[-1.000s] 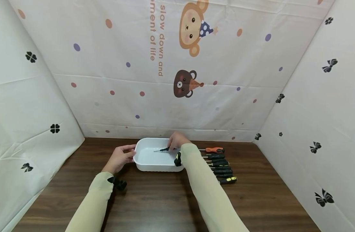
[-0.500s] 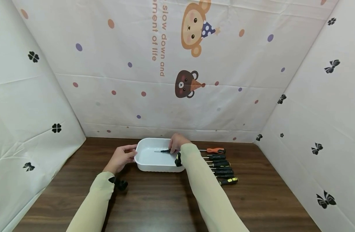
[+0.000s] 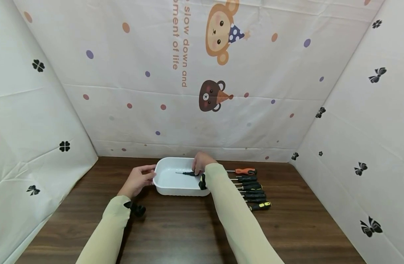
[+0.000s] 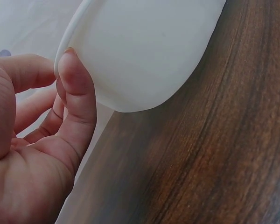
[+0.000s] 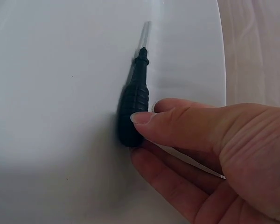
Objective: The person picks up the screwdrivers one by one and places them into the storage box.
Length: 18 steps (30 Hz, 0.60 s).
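1 black screwdriver (image 5: 133, 105) at right grip (image 5: 245, 156)

Printed white cloth (image 3: 188, 124) rises behind a wooden table (image 3: 175, 231).

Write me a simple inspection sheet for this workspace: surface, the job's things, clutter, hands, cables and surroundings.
Surface: brown, wood-grained table.
Job's things: white tray; dark-handled screwdriver inside it.
Clutter: row of other tools right of the tray, one orange-handled; shafts partly hidden by the right sleeve.
Left hand: grips the tray's rim at its left end.
Right hand: thumb and fingers at the screwdriver's handle end.
Cables: nothing seen.
Surroundings: white back sheet with bear print and coloured dots; white side sheets with black bows and clovers; creases visible.
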{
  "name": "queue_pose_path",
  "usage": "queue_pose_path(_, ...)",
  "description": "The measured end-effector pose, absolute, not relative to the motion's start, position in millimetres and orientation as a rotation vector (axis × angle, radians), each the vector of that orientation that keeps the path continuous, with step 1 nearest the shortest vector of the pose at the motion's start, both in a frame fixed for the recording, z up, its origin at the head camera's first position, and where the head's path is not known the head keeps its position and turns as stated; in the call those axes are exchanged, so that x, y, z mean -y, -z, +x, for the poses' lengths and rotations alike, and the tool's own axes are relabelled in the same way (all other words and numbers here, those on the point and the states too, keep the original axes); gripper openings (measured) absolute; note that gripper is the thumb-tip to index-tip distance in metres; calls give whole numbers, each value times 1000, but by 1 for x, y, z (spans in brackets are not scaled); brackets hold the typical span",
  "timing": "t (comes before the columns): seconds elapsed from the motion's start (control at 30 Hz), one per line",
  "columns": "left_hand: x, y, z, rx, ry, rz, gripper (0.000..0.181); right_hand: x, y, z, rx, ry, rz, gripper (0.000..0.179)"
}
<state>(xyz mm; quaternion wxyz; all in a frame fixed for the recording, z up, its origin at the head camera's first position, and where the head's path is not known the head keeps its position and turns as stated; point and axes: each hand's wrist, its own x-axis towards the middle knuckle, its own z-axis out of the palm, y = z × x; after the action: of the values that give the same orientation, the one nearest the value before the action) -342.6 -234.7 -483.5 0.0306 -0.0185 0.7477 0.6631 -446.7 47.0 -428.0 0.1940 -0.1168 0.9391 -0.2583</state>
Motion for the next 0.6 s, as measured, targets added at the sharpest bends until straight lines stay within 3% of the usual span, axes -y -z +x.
queue_pose_path(0.27,227,461,-327,-2263,-2046,-41,48,-49,427,-445,-2633,731,-331,17)
queue_pose_path(0.6,234,482,-342,-2284,-2058,-79,49,-50,420,-440,-2665,683,-373,16)
